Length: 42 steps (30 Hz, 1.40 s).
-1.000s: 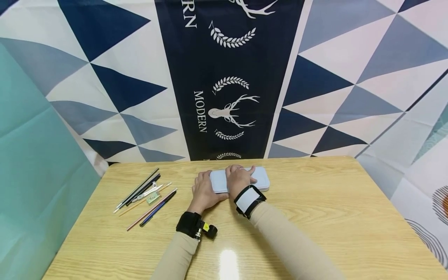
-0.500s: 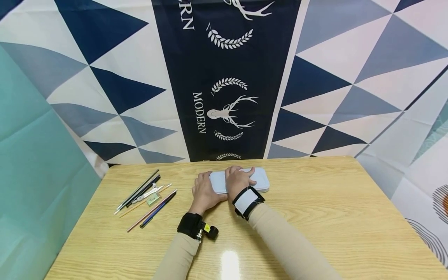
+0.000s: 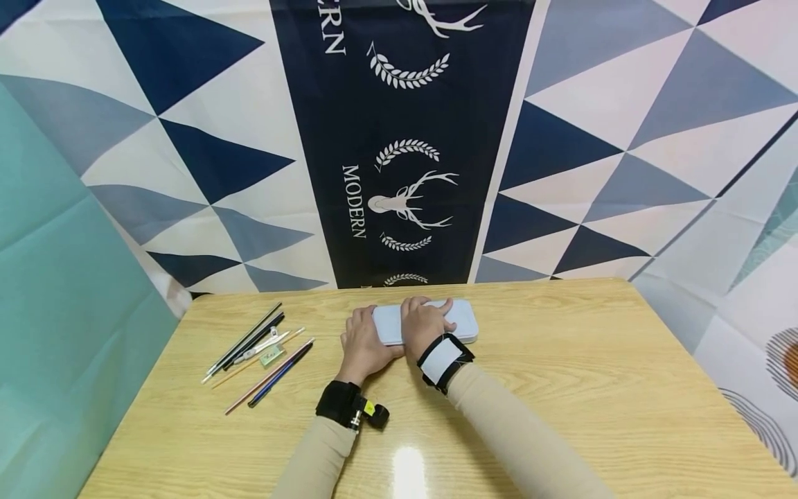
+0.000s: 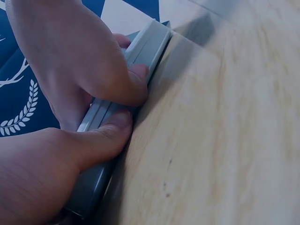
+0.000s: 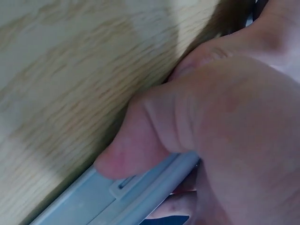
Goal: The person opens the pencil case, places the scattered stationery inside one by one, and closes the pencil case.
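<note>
A pale blue, flat pencil case [image 3: 463, 320] with rounded corners lies near the back edge of the table. My left hand [image 3: 363, 346] grips its left end, thumb along the near side. The right hand [image 3: 424, 326] holds the case around its middle, fingers over the far side. In the left wrist view, both thumbs press the side of the case [image 4: 154, 44], close together along its lengthwise seam. The right wrist view has the right thumb [image 5: 126, 150] beside a small slot on that side. Its far side is mostly hidden by the fingers.
Left of the hands, on the wooden table [image 3: 561, 388], lie a blue pen [image 3: 280, 375], a pinkish pencil [image 3: 264, 381], a green-and-white eraser [image 3: 272, 355], a white compass [image 3: 249, 352], a yellow pencil [image 3: 232, 375] and dark pens [image 3: 255, 339]. A patterned cloth [image 3: 411, 104] hangs behind.
</note>
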Each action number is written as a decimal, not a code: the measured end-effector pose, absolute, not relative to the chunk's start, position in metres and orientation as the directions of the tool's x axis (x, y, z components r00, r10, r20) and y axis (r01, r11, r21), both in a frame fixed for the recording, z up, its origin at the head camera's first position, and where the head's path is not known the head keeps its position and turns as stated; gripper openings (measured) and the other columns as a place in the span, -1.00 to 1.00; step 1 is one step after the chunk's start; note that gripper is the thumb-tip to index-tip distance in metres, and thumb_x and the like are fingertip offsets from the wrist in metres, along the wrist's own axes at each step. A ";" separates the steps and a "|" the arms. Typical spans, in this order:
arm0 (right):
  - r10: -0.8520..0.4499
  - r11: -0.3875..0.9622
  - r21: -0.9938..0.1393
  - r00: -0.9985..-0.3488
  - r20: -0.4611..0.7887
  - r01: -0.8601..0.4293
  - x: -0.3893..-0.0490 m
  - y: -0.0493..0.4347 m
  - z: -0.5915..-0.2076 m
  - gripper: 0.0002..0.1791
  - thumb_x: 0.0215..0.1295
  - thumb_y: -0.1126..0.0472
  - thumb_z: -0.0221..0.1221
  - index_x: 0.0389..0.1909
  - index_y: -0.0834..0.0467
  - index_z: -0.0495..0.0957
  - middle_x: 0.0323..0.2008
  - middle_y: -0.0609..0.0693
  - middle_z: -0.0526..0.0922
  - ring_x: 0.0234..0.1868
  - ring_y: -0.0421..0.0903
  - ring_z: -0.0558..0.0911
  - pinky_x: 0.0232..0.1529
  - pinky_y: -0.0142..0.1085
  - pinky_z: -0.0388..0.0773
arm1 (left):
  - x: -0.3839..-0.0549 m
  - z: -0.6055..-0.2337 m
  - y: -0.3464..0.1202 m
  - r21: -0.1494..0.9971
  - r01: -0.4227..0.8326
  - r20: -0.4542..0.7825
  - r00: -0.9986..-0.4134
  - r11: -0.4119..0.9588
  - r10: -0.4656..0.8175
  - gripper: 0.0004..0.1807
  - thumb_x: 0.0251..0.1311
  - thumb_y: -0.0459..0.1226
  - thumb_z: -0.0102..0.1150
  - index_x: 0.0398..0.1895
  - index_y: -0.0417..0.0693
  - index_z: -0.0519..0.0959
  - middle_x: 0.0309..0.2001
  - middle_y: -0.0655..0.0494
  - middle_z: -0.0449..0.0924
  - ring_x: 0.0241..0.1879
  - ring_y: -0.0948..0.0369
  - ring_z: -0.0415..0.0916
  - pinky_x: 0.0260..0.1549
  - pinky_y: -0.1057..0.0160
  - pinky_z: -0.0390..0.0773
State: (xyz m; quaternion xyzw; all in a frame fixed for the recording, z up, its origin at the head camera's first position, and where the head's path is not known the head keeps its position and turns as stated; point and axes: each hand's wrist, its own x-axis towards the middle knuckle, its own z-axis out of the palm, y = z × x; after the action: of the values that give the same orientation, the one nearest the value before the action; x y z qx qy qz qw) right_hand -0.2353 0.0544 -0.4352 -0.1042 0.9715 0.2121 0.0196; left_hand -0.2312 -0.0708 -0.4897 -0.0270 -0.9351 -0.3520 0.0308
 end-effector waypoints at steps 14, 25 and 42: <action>-0.240 0.887 0.365 -0.957 -0.162 -0.284 -0.239 0.059 -0.433 0.08 0.32 -0.17 0.50 0.65 0.33 0.30 0.41 0.38 0.59 0.03 0.43 0.87 0.30 0.39 0.72 | -0.229 -0.491 -0.070 0.648 0.067 0.092 -0.996 0.759 0.009 0.20 -0.07 0.00 0.86 0.58 -0.29 0.38 0.42 -0.27 0.47 0.28 -0.19 0.40 0.14 -0.18 0.48; -0.237 0.898 0.317 -0.943 -0.233 -0.304 -0.247 0.060 -0.427 0.08 0.34 -0.15 0.50 0.68 0.32 0.27 0.50 0.34 0.55 0.29 0.36 0.77 0.33 0.37 0.71 | -0.230 -0.493 -0.073 0.681 0.074 0.087 -0.996 0.728 0.020 0.25 -0.09 0.03 0.87 0.60 -0.31 0.35 0.39 -0.31 0.45 0.29 -0.21 0.40 0.21 -0.21 0.47; -0.426 0.876 0.108 -0.859 -0.285 -0.470 -0.244 0.091 -0.393 -0.11 0.38 0.20 0.47 0.68 0.27 0.36 0.40 0.37 0.69 0.35 0.30 0.74 0.33 0.17 0.76 | -0.235 -0.483 -0.090 0.779 0.054 -0.019 -0.994 0.625 0.109 0.18 0.02 -0.26 0.83 0.65 -0.32 0.28 0.53 -0.33 0.37 0.44 -0.20 0.35 0.44 -0.26 0.38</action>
State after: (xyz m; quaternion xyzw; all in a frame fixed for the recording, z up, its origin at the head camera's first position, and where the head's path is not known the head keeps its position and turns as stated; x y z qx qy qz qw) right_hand -0.2439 0.0912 -0.3935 -0.2333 0.9601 0.0871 0.1270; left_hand -0.2353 -0.0900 -0.4827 -0.0454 -0.9007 -0.4309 -0.0320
